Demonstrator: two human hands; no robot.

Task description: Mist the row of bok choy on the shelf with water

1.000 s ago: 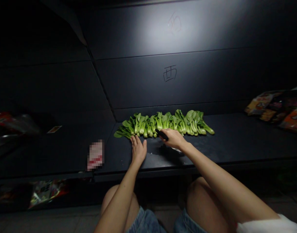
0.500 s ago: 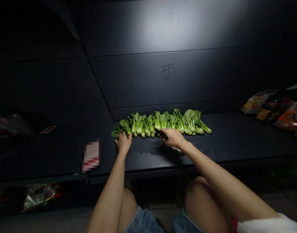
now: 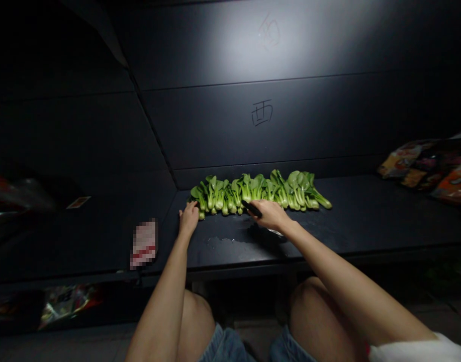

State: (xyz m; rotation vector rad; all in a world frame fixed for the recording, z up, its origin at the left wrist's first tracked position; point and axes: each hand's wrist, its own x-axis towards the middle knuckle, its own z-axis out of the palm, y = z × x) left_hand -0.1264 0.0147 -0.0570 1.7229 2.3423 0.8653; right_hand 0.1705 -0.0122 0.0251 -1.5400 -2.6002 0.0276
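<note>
A row of green leafy vegetables (image 3: pixel 253 191) lies along the back of the dark shelf (image 3: pixel 230 254), leaves toward the rear panel and pale stems toward me. At the row's left end, my left hand (image 3: pixel 188 218) touches the outermost plants; whether its fingers grip them is hard to see. My right hand (image 3: pixel 268 214) is wrapped round a black handle (image 3: pixel 252 208) just in front of the middle of the row. A pale, shiny part shows below that hand, but what the handle belongs to is mostly hidden.
Packaged goods (image 3: pixel 407 161) stand on the shelf at the right. A blurred-out pink and white item (image 3: pixel 144 244) sits left of my left arm, with a small card (image 3: pixel 78 202) farther left. Shiny packets (image 3: pixel 66 301) lie on a lower level. Water drops wet the shelf front.
My left hand has shifted slightly left, and the leaves that spread out at the row's left end are now drawn in, upright against the others. My right hand keeps its hold on the black handle.
</note>
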